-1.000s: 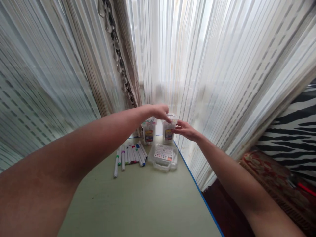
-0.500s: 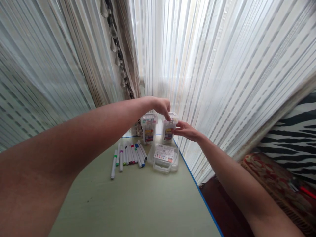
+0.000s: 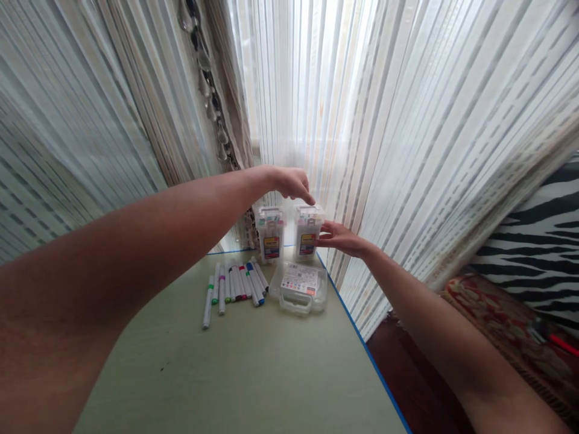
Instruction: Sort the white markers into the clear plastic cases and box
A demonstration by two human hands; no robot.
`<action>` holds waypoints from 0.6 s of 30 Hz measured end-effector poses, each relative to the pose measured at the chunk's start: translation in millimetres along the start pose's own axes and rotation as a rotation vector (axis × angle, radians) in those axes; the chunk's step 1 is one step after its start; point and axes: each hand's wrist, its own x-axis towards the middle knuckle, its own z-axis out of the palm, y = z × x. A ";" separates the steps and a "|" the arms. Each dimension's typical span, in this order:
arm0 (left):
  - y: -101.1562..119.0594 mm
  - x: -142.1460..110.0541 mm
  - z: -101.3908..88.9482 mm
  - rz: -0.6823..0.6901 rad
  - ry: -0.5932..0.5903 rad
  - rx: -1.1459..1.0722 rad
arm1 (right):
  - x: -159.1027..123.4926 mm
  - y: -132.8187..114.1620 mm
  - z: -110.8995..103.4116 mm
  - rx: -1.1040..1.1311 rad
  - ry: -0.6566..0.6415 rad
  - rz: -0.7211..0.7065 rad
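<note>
Two clear plastic marker boxes with lids stand upright side by side at the far end of the table: the left marker box (image 3: 271, 238) and the right marker box (image 3: 307, 240). My right hand (image 3: 340, 238) grips the right box from its right side, fingers against the wall. Above that box, my left hand (image 3: 294, 184) has one finger stretched down to the lid (image 3: 310, 211) and the others curled; nothing is held in it. The lid looks closed. Several white markers (image 3: 235, 283) with coloured bands lie in a row, left of a flat clear plastic case (image 3: 300, 289) with a printed label.
The pale green table (image 3: 244, 367) has a blue edge (image 3: 362, 334) on the right. White string curtains (image 3: 407, 108) hang close behind the boxes. A zebra-striped cloth (image 3: 534, 247) and a red patterned cover (image 3: 488, 307) are at the right.
My left hand has risen from the front of the right box's lid to just over its top. My right hand stays on the box's side.
</note>
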 end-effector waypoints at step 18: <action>-2.7 2.8 17.2 0.016 0.043 0.063 | 3.5 2.7 0.5 -0.132 0.007 0.048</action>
